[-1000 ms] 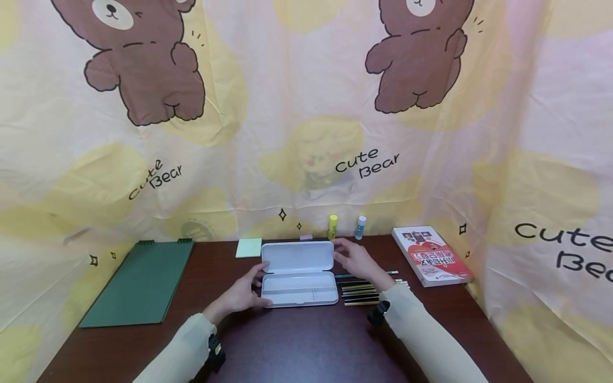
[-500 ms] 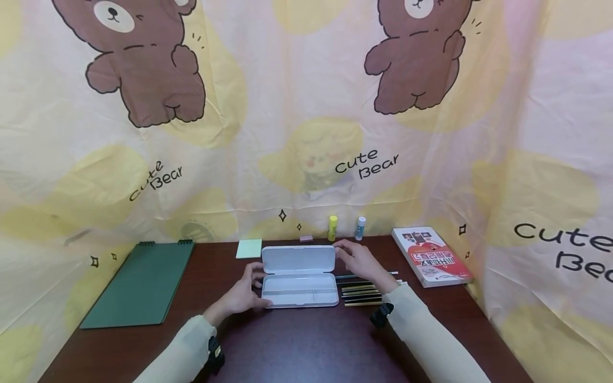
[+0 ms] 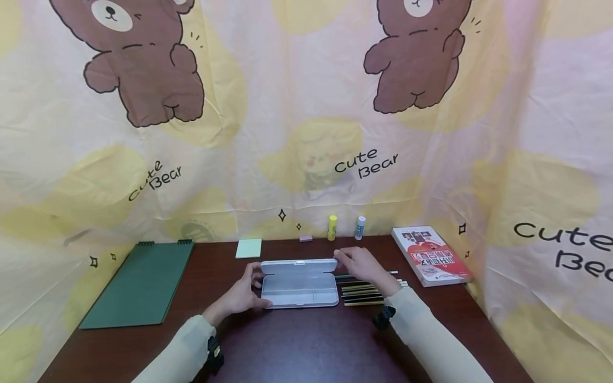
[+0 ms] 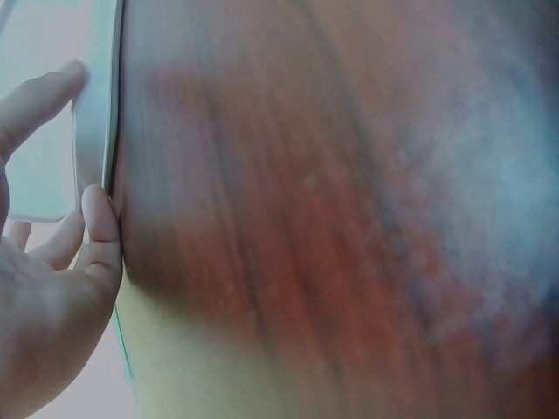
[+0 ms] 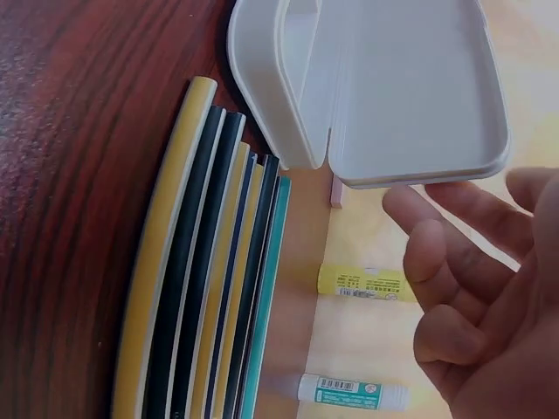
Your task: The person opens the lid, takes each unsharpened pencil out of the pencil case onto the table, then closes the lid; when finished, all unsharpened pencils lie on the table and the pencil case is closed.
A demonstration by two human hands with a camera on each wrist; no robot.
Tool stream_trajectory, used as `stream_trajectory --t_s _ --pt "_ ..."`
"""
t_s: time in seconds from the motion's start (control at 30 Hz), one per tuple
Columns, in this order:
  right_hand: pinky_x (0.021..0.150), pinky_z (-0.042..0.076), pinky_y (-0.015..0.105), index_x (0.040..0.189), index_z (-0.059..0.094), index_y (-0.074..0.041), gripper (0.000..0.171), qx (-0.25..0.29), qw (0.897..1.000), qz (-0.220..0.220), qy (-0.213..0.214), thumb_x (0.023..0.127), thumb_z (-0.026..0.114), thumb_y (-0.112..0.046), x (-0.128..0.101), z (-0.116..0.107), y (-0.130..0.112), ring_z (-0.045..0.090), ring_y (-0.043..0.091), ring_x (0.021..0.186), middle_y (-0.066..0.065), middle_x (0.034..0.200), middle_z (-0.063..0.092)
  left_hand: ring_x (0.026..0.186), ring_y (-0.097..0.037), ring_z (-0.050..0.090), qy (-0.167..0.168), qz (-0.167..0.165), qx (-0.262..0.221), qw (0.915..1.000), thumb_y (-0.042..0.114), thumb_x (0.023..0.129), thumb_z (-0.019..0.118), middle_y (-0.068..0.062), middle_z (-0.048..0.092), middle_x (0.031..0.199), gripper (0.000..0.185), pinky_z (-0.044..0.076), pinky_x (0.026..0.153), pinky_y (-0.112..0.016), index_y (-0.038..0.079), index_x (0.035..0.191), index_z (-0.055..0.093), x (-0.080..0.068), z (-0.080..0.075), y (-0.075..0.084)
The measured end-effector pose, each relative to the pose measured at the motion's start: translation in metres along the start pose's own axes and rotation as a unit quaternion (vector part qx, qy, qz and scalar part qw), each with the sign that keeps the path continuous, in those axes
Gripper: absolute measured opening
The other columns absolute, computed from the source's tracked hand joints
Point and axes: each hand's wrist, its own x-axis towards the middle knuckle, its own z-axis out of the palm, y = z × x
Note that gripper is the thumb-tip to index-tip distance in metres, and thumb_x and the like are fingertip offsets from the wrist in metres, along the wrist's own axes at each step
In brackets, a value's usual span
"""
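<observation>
A white pencil case [image 3: 299,292] lies in the middle of the brown table [image 3: 297,346], and what shows of its tray is empty. Its lid [image 3: 298,267] is tipped forward over the tray, partly open. My left hand [image 3: 244,292] holds the case's left end between thumb and fingers [image 4: 100,218]. My right hand [image 3: 359,263] sits at the lid's far right corner with its fingers [image 5: 454,209] relaxed beside the lid [image 5: 410,87]. A row of several dark and yellow pencils [image 3: 361,291] lies just right of the case.
Along the curtain stand a yellow glue stick [image 3: 332,227] and a white one [image 3: 360,227], with a pink eraser [image 3: 305,238] and a green sticky-note pad [image 3: 249,248] nearby. A green spiral notebook [image 3: 139,282] lies at the left and a red-covered book [image 3: 431,255] at the right.
The lid has swung from nearly upright down toward the tray, with the right hand following it. The left hand has stayed at the case's left end.
</observation>
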Motion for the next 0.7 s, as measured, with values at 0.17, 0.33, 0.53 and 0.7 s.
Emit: stream_trajectory --t_s 0.17,0.33,0.53,0.7 --pt "0.062 0.051 0.030 0.113 0.073 -0.014 0.038 0.006 0.999 -0.011 -0.043 0.104 0.050 -0.042 -0.006 0.001 -0.001 0.063 0.017 0.067 0.009 0.090 0.075 0.107 -0.026 0.055 -0.009 0.019 0.013 0.9997 0.019 0.071 0.091 -0.017 0.057 0.137 0.092 0.048 0.081 -0.032 0.016 0.137 0.028 -0.002 -0.003 0.002" --pt "0.057 0.046 0.027 0.112 0.073 -0.022 0.031 0.005 0.998 -0.016 -0.064 0.102 0.053 -0.044 -0.012 0.002 0.001 0.055 0.012 0.059 0.005 0.080 0.068 0.106 -0.026 0.057 -0.028 0.036 0.034 0.9984 0.024 0.073 0.090 -0.012 0.061 0.126 0.085 0.049 0.080 -0.032 0.020 0.141 0.039 -0.004 -0.009 0.003" --pt "0.070 0.051 0.029 0.116 0.071 -0.023 0.027 0.005 0.996 -0.035 -0.083 0.101 0.057 -0.040 -0.018 0.003 0.003 0.059 0.010 0.074 0.000 0.091 0.072 0.111 -0.022 0.055 -0.057 0.011 0.015 0.9982 0.042 0.084 0.079 -0.003 0.061 0.125 0.072 0.046 0.091 -0.040 0.021 0.145 0.046 -0.008 -0.016 0.006" --pt "0.086 0.055 0.036 0.118 0.070 -0.022 0.029 0.008 0.995 -0.038 -0.092 0.097 0.062 -0.041 -0.023 0.007 0.004 0.063 0.012 0.094 -0.007 0.107 0.072 0.118 -0.022 0.056 -0.058 -0.005 0.007 0.9983 0.050 0.091 0.068 -0.002 0.057 0.135 0.061 0.045 0.100 -0.046 0.026 0.144 0.049 -0.010 -0.019 0.005"
